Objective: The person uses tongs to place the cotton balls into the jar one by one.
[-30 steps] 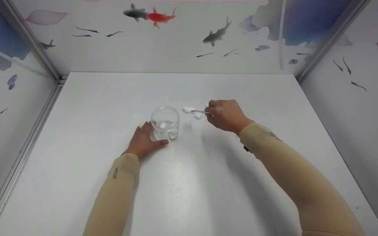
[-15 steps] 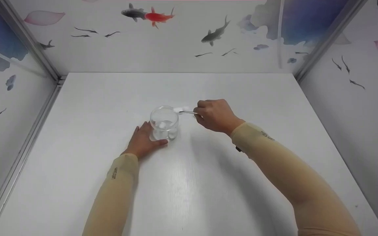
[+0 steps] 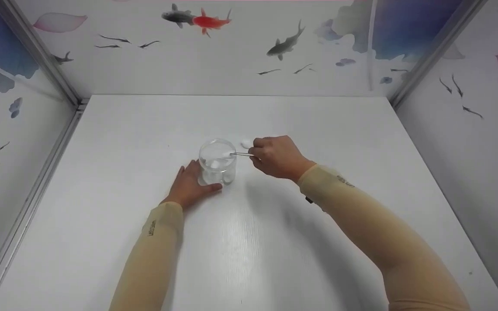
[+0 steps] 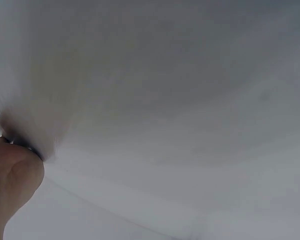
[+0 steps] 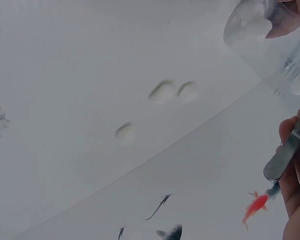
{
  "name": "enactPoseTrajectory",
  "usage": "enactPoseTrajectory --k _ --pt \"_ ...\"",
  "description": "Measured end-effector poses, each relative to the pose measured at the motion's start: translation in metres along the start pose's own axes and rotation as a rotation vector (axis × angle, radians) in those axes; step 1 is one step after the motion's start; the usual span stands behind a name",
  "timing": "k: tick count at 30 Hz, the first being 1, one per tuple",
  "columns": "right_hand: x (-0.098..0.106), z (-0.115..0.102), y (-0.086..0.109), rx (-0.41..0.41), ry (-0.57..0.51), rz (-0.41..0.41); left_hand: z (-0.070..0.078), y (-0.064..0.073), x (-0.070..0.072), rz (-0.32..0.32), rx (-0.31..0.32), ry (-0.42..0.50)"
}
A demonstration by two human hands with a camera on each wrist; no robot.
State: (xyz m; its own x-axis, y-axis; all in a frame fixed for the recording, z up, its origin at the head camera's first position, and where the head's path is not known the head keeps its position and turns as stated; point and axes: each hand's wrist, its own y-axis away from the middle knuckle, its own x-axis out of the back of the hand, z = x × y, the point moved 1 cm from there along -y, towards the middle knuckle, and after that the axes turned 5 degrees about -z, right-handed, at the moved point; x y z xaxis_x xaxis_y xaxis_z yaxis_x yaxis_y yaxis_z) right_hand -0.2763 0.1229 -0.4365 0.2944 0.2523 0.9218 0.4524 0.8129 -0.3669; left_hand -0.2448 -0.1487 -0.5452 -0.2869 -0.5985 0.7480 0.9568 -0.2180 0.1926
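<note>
Standing near the middle of the white table (image 3: 145,129), the clear glass beaker (image 3: 217,163) is steadied at its base by the left hand (image 3: 189,186), whose thumb and fingers are curved round the glass. Metal tweezers (image 3: 241,154) are pinched in the right hand (image 3: 276,157), and a white cotton ball (image 3: 226,153) is held at their tips over the beaker's rim. A second earlier the tweezers were out to the right among the loose cotton balls on the table; half a second ago the ball had been carried to the beaker's far edge, and now it has been brought over the opening. The left hand has not shifted. More cotton is seen inside the beaker. Small dark lettering is printed on both beige sleeves, too small to be read. Three loose cotton balls (image 5: 163,91) on the table are shown by the right wrist view, whereas only one (image 3: 246,143) is seen from the head, beside the right hand. Only a blurred surface and part of the palm are shown by the left wrist view.
</note>
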Motion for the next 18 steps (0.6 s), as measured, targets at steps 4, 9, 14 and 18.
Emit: enactPoseTrajectory --k 4,9,14,18 --pt "0.000 0.001 0.002 0.002 -0.011 -0.015 -0.001 -0.001 -0.001 -0.003 0.005 -0.001" --pt "0.006 0.009 0.008 -0.017 -0.011 -0.019 -0.002 -0.002 -0.001 -0.004 -0.009 0.002" --pt "0.009 0.027 0.024 -0.077 -0.013 -0.006 -0.002 -0.001 0.000 0.007 -0.030 -0.012" --pt "0.004 0.043 0.042 -0.135 -0.009 -0.025 -0.001 -0.001 -0.001 0.003 -0.012 -0.007"
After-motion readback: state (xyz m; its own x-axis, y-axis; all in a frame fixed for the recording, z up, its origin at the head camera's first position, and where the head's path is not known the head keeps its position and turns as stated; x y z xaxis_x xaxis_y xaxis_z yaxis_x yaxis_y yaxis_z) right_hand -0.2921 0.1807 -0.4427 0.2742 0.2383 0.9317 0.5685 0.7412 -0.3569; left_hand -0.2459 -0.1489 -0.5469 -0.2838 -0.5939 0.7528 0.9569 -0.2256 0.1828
